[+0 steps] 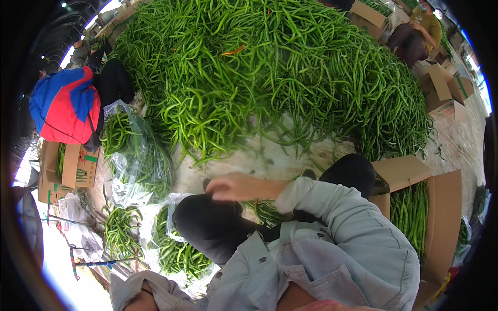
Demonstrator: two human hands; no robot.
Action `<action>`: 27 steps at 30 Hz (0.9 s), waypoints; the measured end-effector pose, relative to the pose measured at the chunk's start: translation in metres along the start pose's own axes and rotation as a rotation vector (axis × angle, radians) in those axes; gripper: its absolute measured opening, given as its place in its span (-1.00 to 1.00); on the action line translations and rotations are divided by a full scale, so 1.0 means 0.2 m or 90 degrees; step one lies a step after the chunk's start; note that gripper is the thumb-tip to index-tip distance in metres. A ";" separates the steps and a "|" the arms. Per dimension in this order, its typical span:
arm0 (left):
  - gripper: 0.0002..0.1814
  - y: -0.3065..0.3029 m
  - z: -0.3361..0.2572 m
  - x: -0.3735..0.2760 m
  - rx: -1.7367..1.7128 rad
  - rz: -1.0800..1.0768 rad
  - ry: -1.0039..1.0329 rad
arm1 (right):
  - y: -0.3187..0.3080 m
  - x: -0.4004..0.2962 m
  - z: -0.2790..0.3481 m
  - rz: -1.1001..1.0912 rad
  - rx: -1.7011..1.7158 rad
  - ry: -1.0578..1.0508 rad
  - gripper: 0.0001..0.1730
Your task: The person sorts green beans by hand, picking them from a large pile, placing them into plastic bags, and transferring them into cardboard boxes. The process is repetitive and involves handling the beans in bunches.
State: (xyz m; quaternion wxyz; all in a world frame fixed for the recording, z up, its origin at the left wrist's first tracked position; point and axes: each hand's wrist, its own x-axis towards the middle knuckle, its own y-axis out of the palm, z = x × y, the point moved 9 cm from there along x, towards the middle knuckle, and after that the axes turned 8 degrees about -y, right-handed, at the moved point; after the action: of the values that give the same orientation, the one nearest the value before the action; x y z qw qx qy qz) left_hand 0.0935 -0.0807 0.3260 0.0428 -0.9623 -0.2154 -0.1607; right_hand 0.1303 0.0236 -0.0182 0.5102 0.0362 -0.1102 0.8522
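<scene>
My right hand is over my left knee, its fingers blurred and loosely bent; whether something small is in it cannot be told. My left hand is out of view, with only the forearm and rolled denim sleeve at the lower left. In front of me rises a large heap of long green chili peppers, with a few red ones among them. More green peppers lie between my legs, below my right forearm. Left of my knee, a clear plastic bag bulges with peppers, and another pile of peppers lies on plastic nearer my body.
At my right stands an open cardboard box with peppers lined up inside. A person in a blue and red jacket sits at the left beside another cardboard box. Another person sits at the upper right, near open cardboard boxes.
</scene>
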 end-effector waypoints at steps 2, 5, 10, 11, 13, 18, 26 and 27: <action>-0.85 -0.08 0.03 0.03 0.088 -0.026 0.087 | -0.21 0.01 -0.31 -0.100 0.003 0.050 -0.69; -0.85 -0.18 0.07 0.00 0.259 -0.097 0.264 | -0.60 -0.01 -0.72 -0.229 -0.098 0.149 -0.73; -0.82 -0.29 0.28 -0.18 0.488 -0.271 0.638 | -1.19 -0.09 -1.38 -0.443 -0.061 0.275 -0.69; -0.81 -0.31 0.36 -0.22 0.524 -0.297 0.693 | -1.25 -0.10 -1.43 -0.540 0.054 0.311 -0.68; -0.79 -0.37 0.55 -0.20 0.566 -0.322 0.699 | -1.43 -0.09 -1.43 -0.638 -0.089 0.323 -0.65; -0.72 -0.63 1.08 0.19 0.670 -0.120 0.003 | -1.59 0.14 -1.46 -0.560 -0.271 0.486 -0.47; -0.69 -0.78 1.29 0.27 0.593 -0.110 -0.152 | -1.56 0.20 -1.68 -0.540 -0.249 0.686 -0.31; -0.68 -0.79 1.29 0.27 0.596 -0.112 -0.154 | -1.56 0.16 -1.72 -0.574 -0.208 0.671 -0.35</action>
State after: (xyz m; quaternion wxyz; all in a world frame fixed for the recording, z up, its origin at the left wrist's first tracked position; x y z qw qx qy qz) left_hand 0.1469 0.1230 0.1027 0.4317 -0.8296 -0.3486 0.0631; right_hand 0.4065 0.2698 -0.2999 0.7973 -0.4154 0.0505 0.4351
